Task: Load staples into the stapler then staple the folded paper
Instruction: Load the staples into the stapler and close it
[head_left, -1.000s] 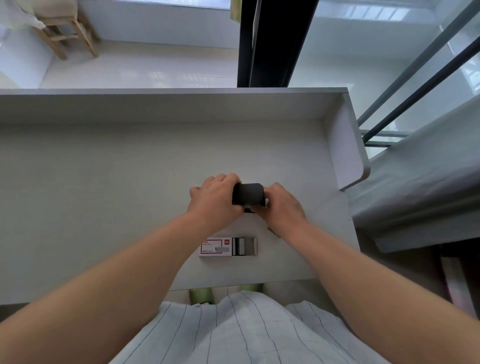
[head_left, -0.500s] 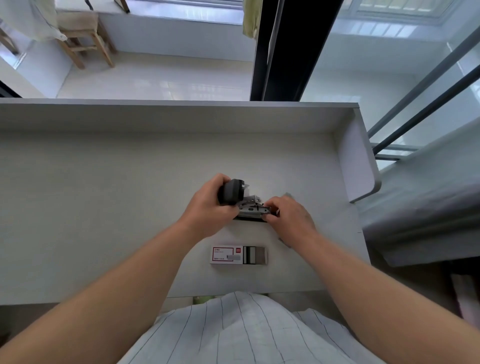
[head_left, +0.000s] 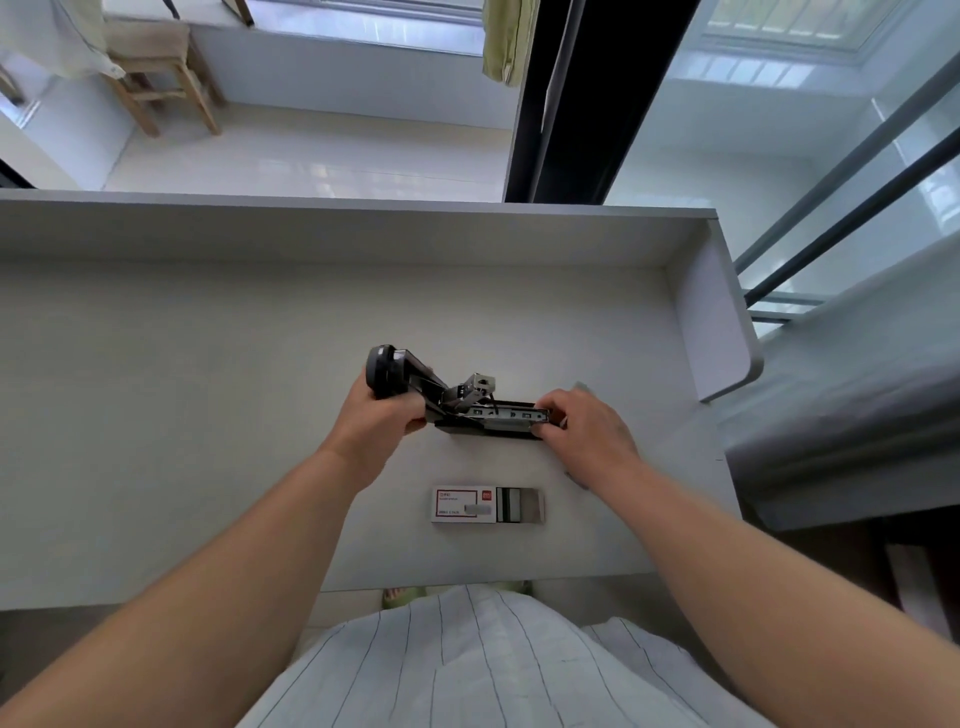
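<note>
At 6 o'clock of right hand, nearer hand: staple box, long axis 9-to-3; both hands grip opened stapler

White desk, raised back and right edge. On it: stapler base and 1 half-open staple box.

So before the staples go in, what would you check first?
1. Stapler top swung open: ok.
2. Left hand grips the lid end: ok.
3. Right hand steadies the front end of the base: ok.
4. Metal channel exposed: ok; whether it is empty: cannot tell.
5. Staple box slid open near the desk edge: ok.
6. Staple strip in hand: not ok.
</note>
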